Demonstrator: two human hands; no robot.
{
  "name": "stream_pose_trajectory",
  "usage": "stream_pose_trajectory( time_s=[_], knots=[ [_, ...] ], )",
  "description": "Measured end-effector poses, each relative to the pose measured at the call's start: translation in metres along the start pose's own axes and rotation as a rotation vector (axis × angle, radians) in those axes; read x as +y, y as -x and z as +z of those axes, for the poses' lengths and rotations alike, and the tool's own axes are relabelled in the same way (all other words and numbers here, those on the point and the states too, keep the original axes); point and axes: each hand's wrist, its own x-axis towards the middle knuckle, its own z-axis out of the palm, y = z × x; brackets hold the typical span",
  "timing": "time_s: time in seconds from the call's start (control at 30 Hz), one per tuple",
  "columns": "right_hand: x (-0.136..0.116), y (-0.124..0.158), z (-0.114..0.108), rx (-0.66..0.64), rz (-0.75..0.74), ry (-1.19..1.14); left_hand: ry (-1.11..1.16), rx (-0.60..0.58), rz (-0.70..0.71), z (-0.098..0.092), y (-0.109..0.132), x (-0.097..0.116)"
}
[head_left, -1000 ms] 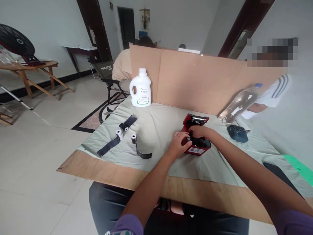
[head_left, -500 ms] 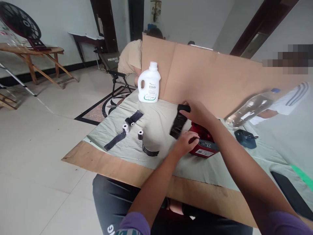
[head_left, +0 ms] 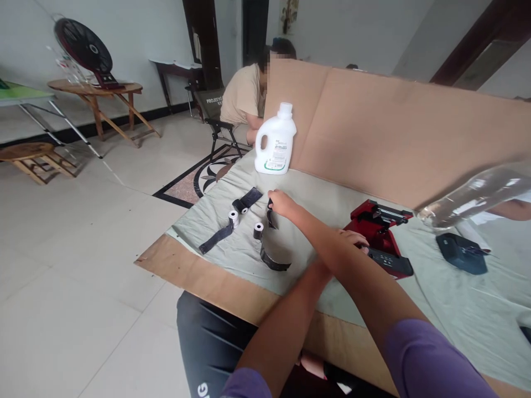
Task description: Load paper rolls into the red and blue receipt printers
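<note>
My right hand (head_left: 282,203) reaches left across my left arm and pinches a black paper strip (head_left: 271,216) just above the grey cloth (head_left: 315,193). It is beside three small rolls with black strips (head_left: 233,217) (head_left: 244,203) (head_left: 258,229); one strip curls toward me (head_left: 274,260). My left hand (head_left: 352,237) lies on the front of a red printer (head_left: 375,229) whose lid stands open. My right forearm hides most of that hand, though curled fingers show on the printer's body.
A white jug (head_left: 276,141) stands at the back by a cardboard wall (head_left: 394,132). A clear plastic bottle (head_left: 473,193) and a dark device (head_left: 462,253) are at the right. A seated person (head_left: 243,94) is behind the cardboard. A fan (head_left: 85,50) stands far left.
My right hand lifted a black strip out of the red printer and carried it left, down to the rolls. My left hand stayed on the printer. The view swung left.
</note>
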Motion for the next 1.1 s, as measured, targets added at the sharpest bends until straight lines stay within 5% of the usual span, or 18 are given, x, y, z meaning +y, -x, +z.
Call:
stream_pose_trajectory(
  time_s=[0.13,0.3,0.47,0.67,0.87,1.0,1.1],
  knots=[
    [-0.005,0.002,-0.002,0.003,-0.011,0.029,0.021,-0.018,-0.023,-0.006,-0.001,0.009],
    [-0.035,0.000,-0.020,0.186,-0.142,-0.066,0.031,-0.042,-0.013,-0.018,0.004,0.018],
    [-0.082,-0.005,-0.014,-0.107,-0.304,-0.387,0.062,-0.034,-0.032,-0.017,0.011,0.015],
    [-0.114,0.003,-0.009,-0.251,-0.073,-0.324,0.090,0.041,0.028,-0.001,0.007,0.001],
    [-0.093,0.033,-0.003,-0.077,-0.080,-0.670,0.104,0.077,0.058,0.000,0.006,0.002],
    [-0.057,0.090,-0.013,0.127,-0.107,-1.185,0.081,0.065,0.062,-0.003,0.007,0.002],
    [-0.024,0.140,-0.031,0.247,-0.040,-1.353,0.061,0.069,0.072,-0.001,0.006,0.002]
  ],
)
